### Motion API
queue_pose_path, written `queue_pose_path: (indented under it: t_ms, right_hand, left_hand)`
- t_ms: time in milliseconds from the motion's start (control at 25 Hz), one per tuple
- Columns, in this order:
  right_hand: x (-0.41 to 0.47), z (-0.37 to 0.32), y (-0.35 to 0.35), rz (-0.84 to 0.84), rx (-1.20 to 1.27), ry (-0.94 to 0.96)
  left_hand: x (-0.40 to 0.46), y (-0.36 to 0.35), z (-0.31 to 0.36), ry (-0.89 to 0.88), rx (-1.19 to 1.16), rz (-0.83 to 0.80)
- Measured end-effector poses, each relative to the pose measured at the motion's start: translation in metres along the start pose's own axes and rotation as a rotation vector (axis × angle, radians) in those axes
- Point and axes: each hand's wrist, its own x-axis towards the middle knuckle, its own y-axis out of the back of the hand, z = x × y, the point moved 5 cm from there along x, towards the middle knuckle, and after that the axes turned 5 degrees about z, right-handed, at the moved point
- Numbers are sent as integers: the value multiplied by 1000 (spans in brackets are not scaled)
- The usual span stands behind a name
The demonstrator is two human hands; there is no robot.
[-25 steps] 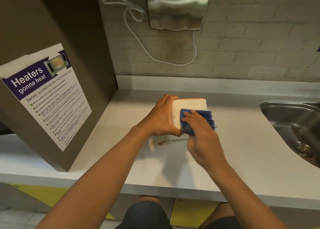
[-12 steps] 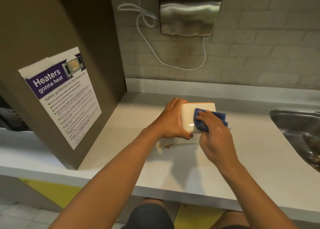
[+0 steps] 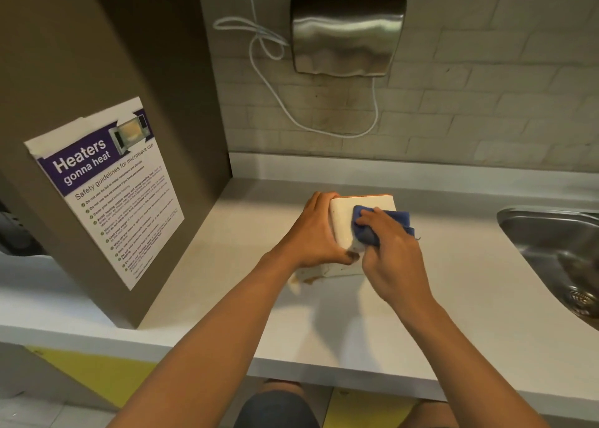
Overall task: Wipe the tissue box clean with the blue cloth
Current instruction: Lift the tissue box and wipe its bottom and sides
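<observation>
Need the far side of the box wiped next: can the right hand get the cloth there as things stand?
Probably yes. The right hand presses the blue cloth on the box top, the left hand grips only its left side, and the counter behind looks free.

place: shared pantry | cues: microwave safety poster [image 3: 107, 187], steel sink [image 3: 551, 252], wall hand dryer [image 3: 348, 35]

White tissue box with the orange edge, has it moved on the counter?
No. The white tissue box keeps its spot before the pale counter's back ledge, left hand gripping it.
</observation>
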Motion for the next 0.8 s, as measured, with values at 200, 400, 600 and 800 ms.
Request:
queue_pose_path:
  t_ms: [200,400,600,800]
  right_hand:
    - [21,-28,-27,-44,-27,69]
    - [-4,-23,-8,-116,2,169]
    - [32,-20,-7,47,36,29]
    - [3,-32,-32,-55,51,113]
  left_hand:
    - [0,-2,-4,-35,-75,10]
    - [-3,-5,-10,-15,-62,-40]
    - [-2,-5,-1,-14,-64,19]
    - [3,-3,-9,-4,-107,-20]
